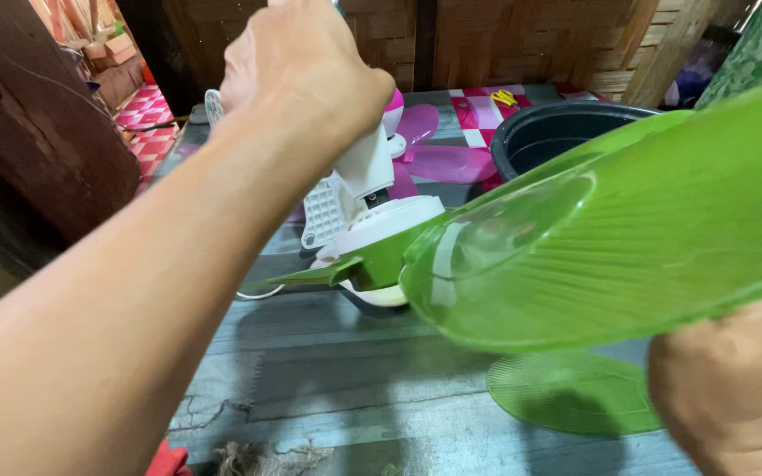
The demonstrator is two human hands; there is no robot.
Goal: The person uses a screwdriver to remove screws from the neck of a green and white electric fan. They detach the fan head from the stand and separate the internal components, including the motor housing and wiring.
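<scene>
The green fan blade point(628, 229) fills the right half of the view, held up above the floor point(328, 370) and tilted, its broad translucent vane running off the right edge of the picture. Its hub sits at the blade's left end, pressed against a white motor housing point(381, 225); a second, narrower vane sticks out leftward from the hub. The plastic is glossy, ribbed with fine lines, and see-through enough that a pale disc shows inside it.

The left hand point(302, 70) is up and left of the blade, closed as a fist over the top of the white fan neck point(365, 163), fingers wrapped on it; the forearm crosses the whole left side of the view. The right hand point(725, 388) is directly below the blade's right part, touching its underside; its fingers are hidden behind the plastic, so whether they clamp it I cannot tell.

Under the blade, a green round piece point(566, 392) lies flat on the grey plank-patterned floor, with bare floor to its left. Behind the blade stands a black tub point(549, 132), close to its upper edge. Left of that, beyond the hub, pink fan blades point(451, 159) and a white grille part point(321, 211) lie on the floor. Far behind the blade runs a woven bamboo wall point(522, 40); a dark wooden board point(37, 132) leans at far left. A white cord point(262, 293) trails just left of the hub.
</scene>
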